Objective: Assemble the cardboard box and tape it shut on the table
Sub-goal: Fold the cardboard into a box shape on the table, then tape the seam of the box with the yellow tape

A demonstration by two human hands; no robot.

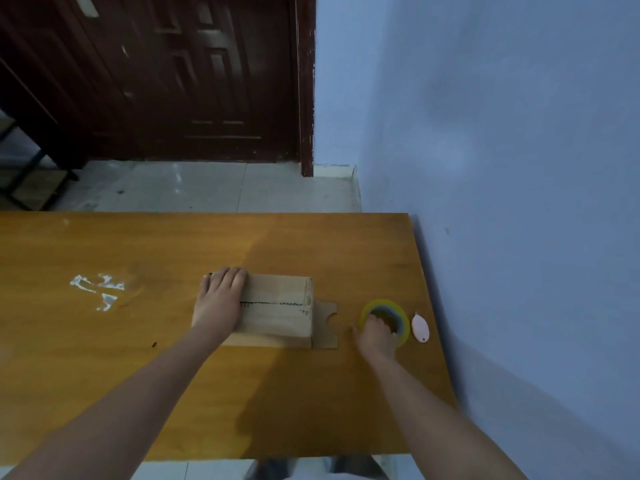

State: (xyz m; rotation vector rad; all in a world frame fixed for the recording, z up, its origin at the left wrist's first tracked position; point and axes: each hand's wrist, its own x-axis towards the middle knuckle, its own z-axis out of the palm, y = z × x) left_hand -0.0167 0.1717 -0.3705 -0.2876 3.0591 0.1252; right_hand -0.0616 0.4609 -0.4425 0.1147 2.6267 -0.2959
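A small brown cardboard box [277, 306] stands on the wooden table [138, 375] with its top flaps folded down and meeting at a dark seam. One flap [325, 323] lies flat on the table at its right end. My left hand [220, 301] lies flat on the box's left end, fingers straight, pressing the flaps down. My right hand [377, 336] reaches onto a yellow-green roll of tape [384, 311] to the right of the box, with fingers curled into its hole and over its near rim.
A small pink oval cutter [420, 328] lies just right of the tape, near the table's right edge. White tape scraps [98, 289] are stuck on the table at the left. A blue wall runs along the right; a dark door stands beyond.
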